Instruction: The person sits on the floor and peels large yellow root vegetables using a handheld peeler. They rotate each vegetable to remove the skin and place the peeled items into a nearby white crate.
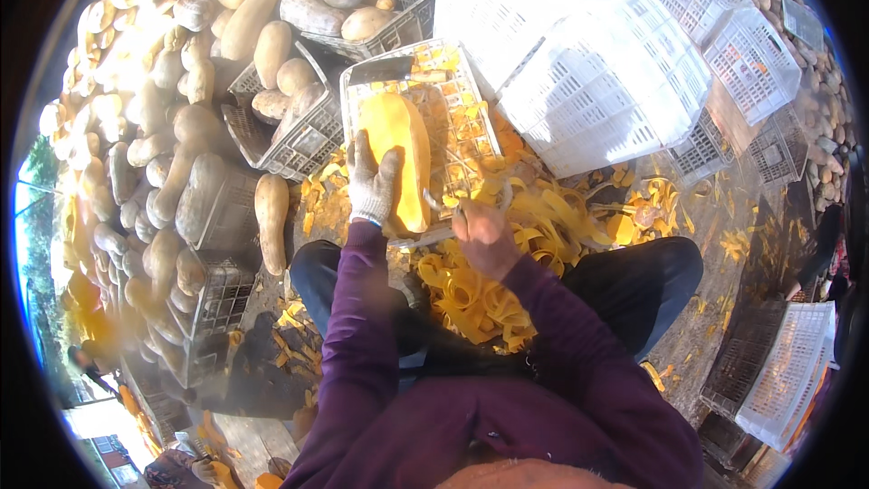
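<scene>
My left hand (371, 180), in a pale knit glove, presses on a peeled, orange-yellow squash (394, 149). The squash lies lengthwise on an upturned white plastic crate (485, 123) between my knees. Bare and closed round the handle of a curved peeling tool (432, 200), my right hand (478, 229) is beside the squash's near right side. A knife with a wooden handle (431, 75) rests across the crate's far end. Long yellow peel strips (475, 292) are heaped below and to the right of my right hand.
Unpeeled squashes (197, 122) form a large pile at left, some in grey crates (299, 142). One squash (272, 224) lies near my left knee. Big white crates (604, 81) stand at upper right. More crates (784, 373) are at lower right. Parts of other people show at the lower left and right edges.
</scene>
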`<act>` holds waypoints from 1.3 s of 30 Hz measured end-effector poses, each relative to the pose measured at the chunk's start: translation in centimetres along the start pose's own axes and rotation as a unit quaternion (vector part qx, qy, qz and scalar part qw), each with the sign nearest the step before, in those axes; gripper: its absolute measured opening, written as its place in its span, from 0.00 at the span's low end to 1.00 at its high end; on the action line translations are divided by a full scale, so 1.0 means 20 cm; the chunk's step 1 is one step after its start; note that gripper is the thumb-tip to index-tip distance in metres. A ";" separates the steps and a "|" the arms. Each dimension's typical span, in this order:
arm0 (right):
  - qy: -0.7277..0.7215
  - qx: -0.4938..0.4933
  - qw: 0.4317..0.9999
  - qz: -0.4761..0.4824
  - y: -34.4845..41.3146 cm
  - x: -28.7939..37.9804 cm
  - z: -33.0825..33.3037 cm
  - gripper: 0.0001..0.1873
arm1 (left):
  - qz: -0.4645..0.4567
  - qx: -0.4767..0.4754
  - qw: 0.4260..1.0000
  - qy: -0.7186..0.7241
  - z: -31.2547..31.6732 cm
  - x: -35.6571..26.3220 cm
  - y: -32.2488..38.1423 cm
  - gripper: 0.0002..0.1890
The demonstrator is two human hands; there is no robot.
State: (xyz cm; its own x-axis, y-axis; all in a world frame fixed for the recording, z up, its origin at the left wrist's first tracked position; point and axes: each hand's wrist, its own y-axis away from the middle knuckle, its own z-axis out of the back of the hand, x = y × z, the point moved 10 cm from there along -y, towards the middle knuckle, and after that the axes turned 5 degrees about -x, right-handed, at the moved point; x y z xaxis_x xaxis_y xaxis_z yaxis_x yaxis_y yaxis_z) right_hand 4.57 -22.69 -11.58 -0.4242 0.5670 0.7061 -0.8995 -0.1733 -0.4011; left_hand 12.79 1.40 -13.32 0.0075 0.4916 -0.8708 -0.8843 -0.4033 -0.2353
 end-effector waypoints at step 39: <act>0.030 0.140 0.984 -0.101 -1.05 -0.37 -0.25 0.32 | -0.078 -0.001 0.991 -0.105 -0.08 -0.11 0.01 0.33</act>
State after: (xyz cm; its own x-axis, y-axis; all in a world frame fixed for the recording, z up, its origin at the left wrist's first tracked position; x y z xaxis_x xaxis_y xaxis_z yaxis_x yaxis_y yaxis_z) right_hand 27.04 -19.25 -11.35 -0.2351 0.6582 0.7152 -0.9618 -0.2636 -0.0735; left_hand 13.32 -1.07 -12.20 0.0474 0.6984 -0.7142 -0.8795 -0.3098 -0.3613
